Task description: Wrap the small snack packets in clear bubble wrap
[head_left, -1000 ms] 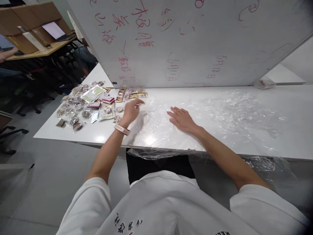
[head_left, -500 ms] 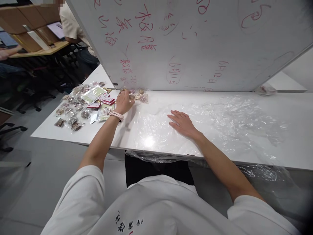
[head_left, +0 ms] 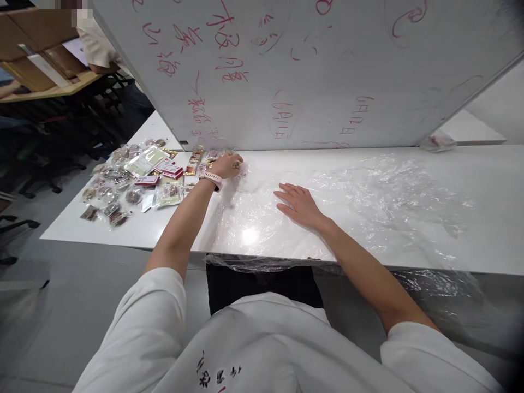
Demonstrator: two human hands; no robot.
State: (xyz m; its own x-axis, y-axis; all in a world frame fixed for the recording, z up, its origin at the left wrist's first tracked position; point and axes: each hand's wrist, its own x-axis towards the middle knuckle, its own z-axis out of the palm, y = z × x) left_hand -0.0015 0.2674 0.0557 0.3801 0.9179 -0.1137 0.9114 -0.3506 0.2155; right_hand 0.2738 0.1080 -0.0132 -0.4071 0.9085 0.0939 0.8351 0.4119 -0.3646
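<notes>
My left hand [head_left: 224, 166], with a pale band at the wrist, is closed on a small clear packet [head_left: 241, 170] with brownish contents. It hovers over or rests at the left edge of a clear plastic sheet [head_left: 388, 191]; I cannot tell if it touches. My right hand [head_left: 301, 204] lies flat on the sheet, fingers spread and holding nothing. Just left of my left hand is a gold and red sachet [head_left: 194, 162]. Further left lies a pile of clear packets [head_left: 133, 196] with brown contents, mixed with red and white small boxes [head_left: 148, 179] and a pale green pouch [head_left: 168, 195].
A whiteboard [head_left: 319, 71] with red writing stands along the back of the white table [head_left: 495, 218]. Plastic hangs over the front edge. Another clear bag [head_left: 439, 142] sits at the back right. A person's sleeve [head_left: 96, 43] and cardboard boxes [head_left: 20, 33] are at the far left.
My left hand went left to the packets by the whiteboard, then came back right with a small clear packet. My right hand has stayed flat on the sheet.
</notes>
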